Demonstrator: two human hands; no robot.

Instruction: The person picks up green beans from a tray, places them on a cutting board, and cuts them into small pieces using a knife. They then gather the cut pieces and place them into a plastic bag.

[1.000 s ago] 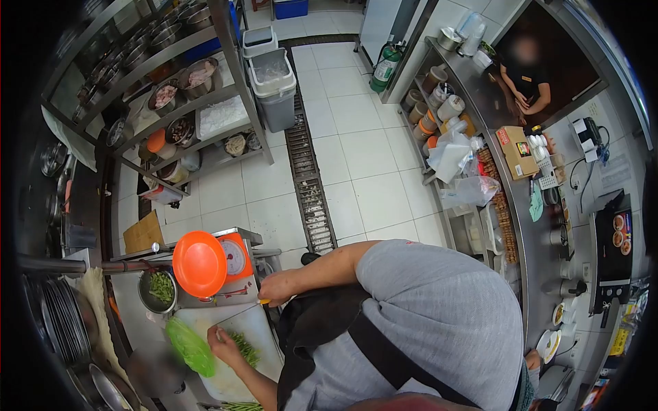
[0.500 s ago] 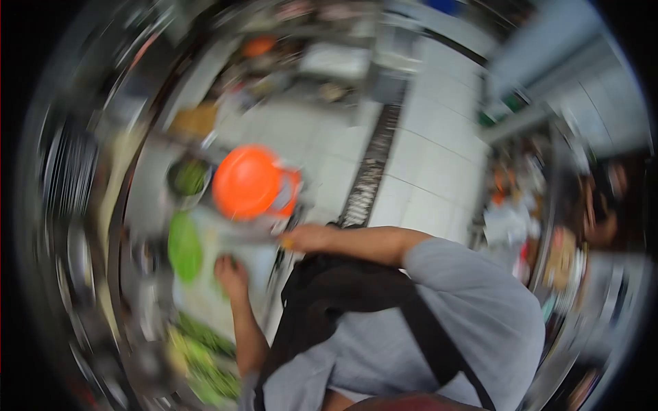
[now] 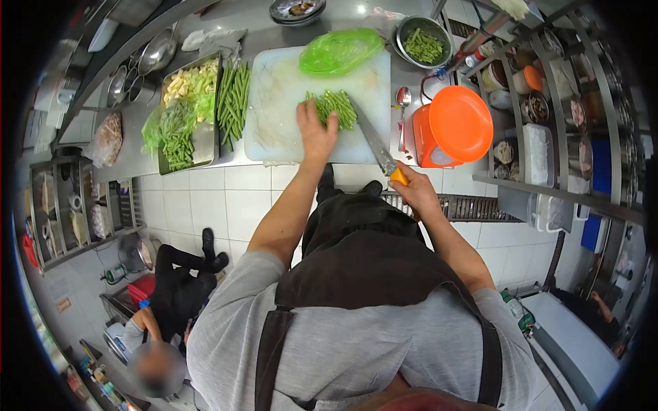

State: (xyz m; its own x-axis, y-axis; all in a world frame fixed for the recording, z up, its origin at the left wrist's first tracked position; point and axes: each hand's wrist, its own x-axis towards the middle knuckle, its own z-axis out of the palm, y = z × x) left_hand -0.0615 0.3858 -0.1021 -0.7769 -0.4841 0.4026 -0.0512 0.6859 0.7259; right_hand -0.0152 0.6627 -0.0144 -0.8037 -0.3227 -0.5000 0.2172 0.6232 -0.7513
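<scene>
The person's left hand (image 3: 317, 135) is open on the cut beans (image 3: 338, 107), fingers and thumb spread against the near side of the pile, which lies on the white cutting board (image 3: 274, 109). To their right, a long knife (image 3: 372, 139) slants along the pile (whether its edge touches the beans, I cannot tell), and the right hand (image 3: 417, 192) is wrapped round its yellow handle. It looks to me like the middle of chopping. Another stroke would call for the blade flat to the board, the pile held together and the fingertips tucked away from the edge.

Along the metal counter (image 3: 130, 161), from the left, come a clear bag (image 3: 108, 139) (contents hard to make out), a metal tray (image 3: 203, 145) of mixed vegetables, and a bundle of long whole beans (image 3: 234, 101) just beside the board. A green plastic bag (image 3: 341, 52) lies on the board's far side; beyond it are a bowl (image 3: 420, 22) holding more cut beans, a spoon (image 3: 404, 101) and an orange scale (image 3: 428, 140) with an orange plate on top.

In the room, a co-worker (image 3: 181, 291) sits at lower left; a floor drain (image 3: 473, 207) and a loaded rack (image 3: 562, 89) stand to the right.
</scene>
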